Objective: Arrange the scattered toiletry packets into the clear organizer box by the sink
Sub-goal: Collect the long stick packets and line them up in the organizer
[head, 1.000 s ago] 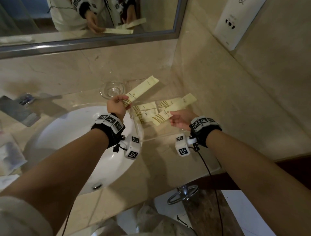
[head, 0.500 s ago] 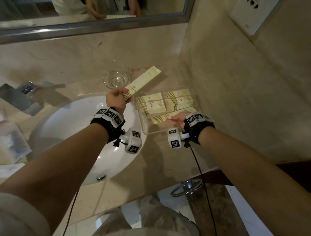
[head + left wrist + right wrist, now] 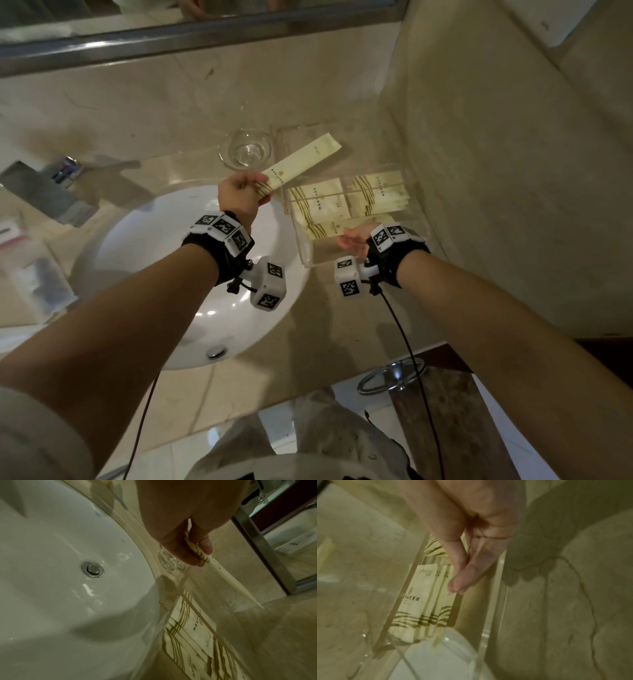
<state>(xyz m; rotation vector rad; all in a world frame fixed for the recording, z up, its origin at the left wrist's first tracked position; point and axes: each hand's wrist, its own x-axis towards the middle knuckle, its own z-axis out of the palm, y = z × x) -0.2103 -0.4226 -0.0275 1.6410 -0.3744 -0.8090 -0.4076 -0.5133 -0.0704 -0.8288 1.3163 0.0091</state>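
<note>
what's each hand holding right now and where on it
The left hand pinches a long cream packet at its striped end. The right hand is inside the clear organizer box with straight fingers; nothing is plainly gripped.

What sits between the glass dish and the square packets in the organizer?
In the head view, the long packet pinched by the left hand slants across that gap, over the organizer wall, between dish and square packets.

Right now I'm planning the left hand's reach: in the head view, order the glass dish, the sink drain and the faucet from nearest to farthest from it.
1. Glass dish, just beyond the left hand.
2. Sink drain, below, toward the person.
3. Faucet, far left.
</note>
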